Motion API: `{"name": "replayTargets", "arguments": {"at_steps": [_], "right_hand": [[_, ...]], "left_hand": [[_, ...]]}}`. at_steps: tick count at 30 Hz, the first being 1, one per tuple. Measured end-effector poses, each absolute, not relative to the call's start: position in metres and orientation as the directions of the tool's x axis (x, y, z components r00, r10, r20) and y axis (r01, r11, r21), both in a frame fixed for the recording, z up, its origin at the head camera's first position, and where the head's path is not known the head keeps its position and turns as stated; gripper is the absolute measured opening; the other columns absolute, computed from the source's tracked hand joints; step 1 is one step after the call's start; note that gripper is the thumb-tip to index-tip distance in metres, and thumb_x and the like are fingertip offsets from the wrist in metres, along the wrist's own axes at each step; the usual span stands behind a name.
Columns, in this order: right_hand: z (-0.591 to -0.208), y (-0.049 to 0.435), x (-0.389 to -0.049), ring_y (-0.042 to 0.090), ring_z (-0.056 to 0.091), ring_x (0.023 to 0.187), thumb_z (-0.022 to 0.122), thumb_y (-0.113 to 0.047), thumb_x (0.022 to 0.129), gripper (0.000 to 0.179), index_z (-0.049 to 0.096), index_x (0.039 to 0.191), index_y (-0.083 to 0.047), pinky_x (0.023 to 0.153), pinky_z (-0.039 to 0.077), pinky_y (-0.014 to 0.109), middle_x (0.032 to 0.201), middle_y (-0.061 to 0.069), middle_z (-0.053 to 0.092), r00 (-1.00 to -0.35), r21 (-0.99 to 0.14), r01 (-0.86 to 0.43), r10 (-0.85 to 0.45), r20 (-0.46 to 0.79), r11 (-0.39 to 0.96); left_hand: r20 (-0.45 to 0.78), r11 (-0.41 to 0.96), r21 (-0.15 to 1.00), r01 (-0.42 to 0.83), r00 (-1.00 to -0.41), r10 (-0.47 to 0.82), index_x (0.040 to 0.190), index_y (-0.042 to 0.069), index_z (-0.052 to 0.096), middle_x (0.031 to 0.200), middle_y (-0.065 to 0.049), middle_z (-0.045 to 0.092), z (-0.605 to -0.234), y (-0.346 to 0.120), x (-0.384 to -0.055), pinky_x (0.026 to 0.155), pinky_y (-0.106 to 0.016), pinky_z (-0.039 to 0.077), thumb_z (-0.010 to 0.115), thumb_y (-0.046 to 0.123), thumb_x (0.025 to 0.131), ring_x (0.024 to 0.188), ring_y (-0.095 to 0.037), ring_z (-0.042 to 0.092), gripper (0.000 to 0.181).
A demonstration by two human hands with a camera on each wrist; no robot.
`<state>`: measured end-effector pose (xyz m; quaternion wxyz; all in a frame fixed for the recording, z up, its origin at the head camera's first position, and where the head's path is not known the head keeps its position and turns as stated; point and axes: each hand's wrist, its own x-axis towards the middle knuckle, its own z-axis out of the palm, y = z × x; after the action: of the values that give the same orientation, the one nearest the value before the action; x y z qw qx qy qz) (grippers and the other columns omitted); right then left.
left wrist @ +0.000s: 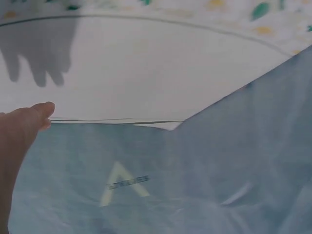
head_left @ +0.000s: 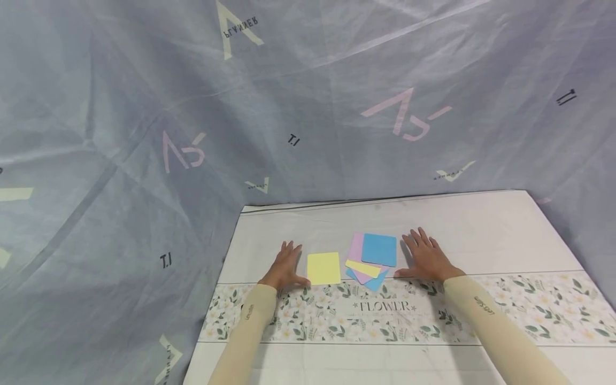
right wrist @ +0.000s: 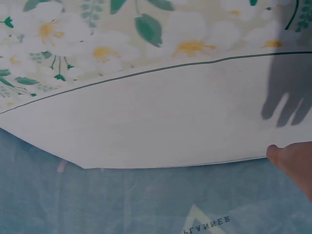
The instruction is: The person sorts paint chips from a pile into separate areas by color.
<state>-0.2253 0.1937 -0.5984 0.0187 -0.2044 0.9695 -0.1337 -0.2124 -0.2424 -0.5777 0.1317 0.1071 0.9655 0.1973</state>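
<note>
A yellow paper square (head_left: 323,268) lies alone on the table, its left edge beside the thumb of my left hand (head_left: 285,268). That hand holds nothing, its fingers spread and pointing away. To the right is an overlapping pile, with a blue square (head_left: 379,250) on top. Beneath it show a lilac piece (head_left: 355,247), a yellow edge (head_left: 363,269) and a lower blue piece (head_left: 377,282), partly hidden. My right hand (head_left: 425,260) is just right of the pile, fingers fanned and nothing in it. Each wrist view catches only part of a hand, above its finger-shaped shadow.
The white table (head_left: 491,230) carries a floral printed band (head_left: 529,305) with the word FLOWER. Grey-blue printed sheeting (head_left: 308,117) hangs behind and along the sides. A dark thin line (head_left: 308,206) runs along the back edge.
</note>
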Motion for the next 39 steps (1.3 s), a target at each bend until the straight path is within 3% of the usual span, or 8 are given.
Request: {"name": "replayTargets", "arguments": {"at_steps": [15,21,31,39], "right_hand": [[-0.598,0.194,-0.232,0.056,0.021,0.143,0.082,-0.056,0.072,0.105,0.041,0.145,0.007,0.108,0.026,0.073,0.152,0.036,0.031,-0.904,-0.329,-0.421,-0.421,0.075,0.845],[-0.603,0.189,-0.234,0.056,0.021,0.143,0.082,-0.058,0.072,0.105,0.042,0.144,0.007,0.107,0.027,0.073,0.151,0.037,0.032,-0.899,-0.338,-0.430,-0.430,0.080,0.837],[-0.604,0.184,-0.242,0.055,0.019,0.145,0.080,-0.060,0.073,0.107,0.040,0.147,0.006,0.110,0.025,0.072,0.153,0.035,0.032,-0.906,-0.342,-0.406,-0.422,0.030,0.847],[-0.605,0.181,-0.250,0.054,0.016,0.146,0.077,-0.062,0.075,0.108,0.036,0.150,0.005,0.112,0.023,0.070,0.155,0.034,0.028,-0.913,-0.333,-0.377,-0.407,-0.023,0.864]], "left_hand": [[-0.220,0.862,0.386,0.330,-0.874,0.433,0.160,0.014,0.020,0.167,-0.017,0.007,-0.573,-0.170,-0.242,0.125,-0.050,0.011,0.087,0.052,0.069,0.155,-0.034,-0.002,0.120],[-0.280,0.858,0.413,0.305,-0.854,0.439,0.161,0.021,0.018,0.168,-0.010,-0.001,-0.571,-0.149,-0.249,0.125,-0.047,0.005,0.086,0.048,0.073,0.155,-0.027,-0.011,0.115],[-0.284,0.888,0.352,0.295,-0.870,0.402,0.161,0.026,0.020,0.168,-0.010,0.005,-0.583,-0.106,-0.263,0.125,-0.048,0.012,0.086,0.054,0.068,0.155,-0.027,-0.005,0.117],[-0.298,0.904,0.305,0.298,-0.872,0.388,0.161,0.030,0.020,0.169,-0.006,0.004,-0.586,-0.090,-0.271,0.125,-0.045,0.009,0.083,0.052,0.074,0.155,-0.023,-0.007,0.109]]}}
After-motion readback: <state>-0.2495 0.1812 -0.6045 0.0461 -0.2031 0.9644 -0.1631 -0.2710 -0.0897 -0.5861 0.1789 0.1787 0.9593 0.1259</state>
